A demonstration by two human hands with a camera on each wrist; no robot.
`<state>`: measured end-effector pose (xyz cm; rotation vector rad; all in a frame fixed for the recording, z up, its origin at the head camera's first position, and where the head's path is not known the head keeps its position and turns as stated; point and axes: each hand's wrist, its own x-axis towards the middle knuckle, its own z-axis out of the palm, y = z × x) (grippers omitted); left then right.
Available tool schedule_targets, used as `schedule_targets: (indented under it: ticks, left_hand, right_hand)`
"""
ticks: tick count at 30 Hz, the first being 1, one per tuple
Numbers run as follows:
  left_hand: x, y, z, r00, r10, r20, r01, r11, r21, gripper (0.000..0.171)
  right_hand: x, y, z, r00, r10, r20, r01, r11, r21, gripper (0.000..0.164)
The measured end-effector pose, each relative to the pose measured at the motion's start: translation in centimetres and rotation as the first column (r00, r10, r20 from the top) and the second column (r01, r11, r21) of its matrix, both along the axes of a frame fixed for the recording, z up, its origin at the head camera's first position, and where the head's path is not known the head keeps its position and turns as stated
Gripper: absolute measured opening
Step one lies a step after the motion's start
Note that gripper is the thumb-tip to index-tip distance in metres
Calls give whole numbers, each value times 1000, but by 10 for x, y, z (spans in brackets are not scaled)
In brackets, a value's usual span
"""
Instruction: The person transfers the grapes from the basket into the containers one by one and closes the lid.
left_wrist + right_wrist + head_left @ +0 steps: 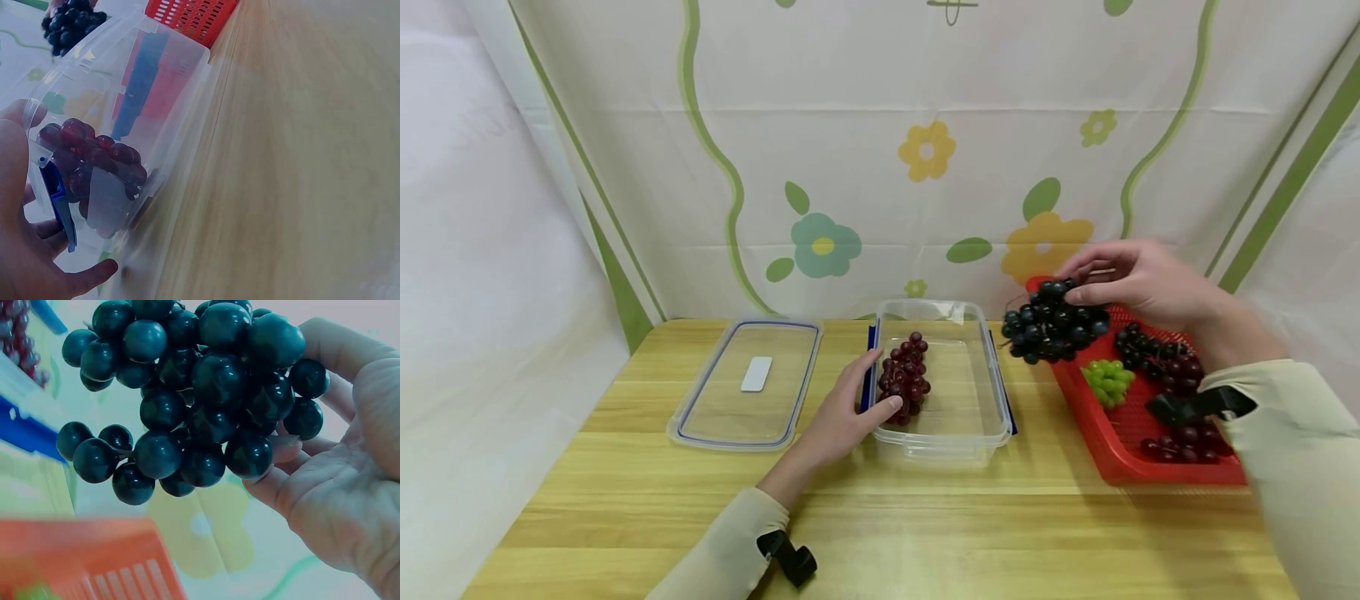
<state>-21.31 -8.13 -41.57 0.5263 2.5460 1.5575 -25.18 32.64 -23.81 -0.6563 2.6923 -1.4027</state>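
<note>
A bunch of black grapes (1051, 323) hangs from my right hand (1150, 283), which holds it above the red basket's left edge. In the right wrist view the fingers sit behind the black grapes (206, 400). My left hand (842, 417) holds the left side of a clear plastic container (951, 433), its thumb over the rim and its other fingers outside by the blue latch (59, 203). Inside the container, along its left wall, lies a bunch of red grapes (906, 379).
The red basket (1105, 442) stands at the right with green grapes (1107, 383), more black grapes (1138, 348) and red grapes (1187, 443) in it. Left of the container, a clear lid (718, 408) with a blue seal lies flat on the wooden table (925, 533). A patterned curtain (865, 167) hangs behind.
</note>
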Motion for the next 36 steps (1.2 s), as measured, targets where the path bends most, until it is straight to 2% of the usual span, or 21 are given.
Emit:
schedule_targets:
  ticks: [2,4,7,10,14,17,20,27,36]
  left_hand:
    - [0,1,0,1000,0,-4,0,1000,-4,81]
    - [1,1,0,1000,0,-18,0,1000,-8,81]
    - [1,2,0,1000,2,-24,-3,1000,-12,81]
    - [1,3,0,1000,1,-20,-1,1000,-14,81]
    - [2,3,1,1000,2,-22,-3,1000,-18,81]
    - [1,3,1,1000,6,-23,-7,1000,-21,81]
    - [1,3,1,1000,8,-12,-8,1000,-17,80]
    - [2,3,0,1000,3,-15,-3,1000,-9,79]
    - [3,2,0,1000,-2,-9,2,1000,-5,79]
  right_hand:
    - [-2,-12,-2,1000,1,13,-1,1000,-22,25]
    - [-5,-21,-4,999,38,30,-35,996,-79,24]
    - [-9,-32,-7,992,109,59,-96,977,-190,24]
    - [-12,-39,-12,986,150,67,-129,958,-256,25]
    - [-16,-47,-20,985,164,62,-140,948,-286,25]
    - [-17,-52,-27,978,190,83,-154,935,-320,24]
    - [-18,-58,-32,975,197,107,-153,934,-322,23]
    - [-19,-74,-40,983,140,115,-104,955,-280,22]
    - [-22,-93,-53,992,-7,128,40,964,-262,19]
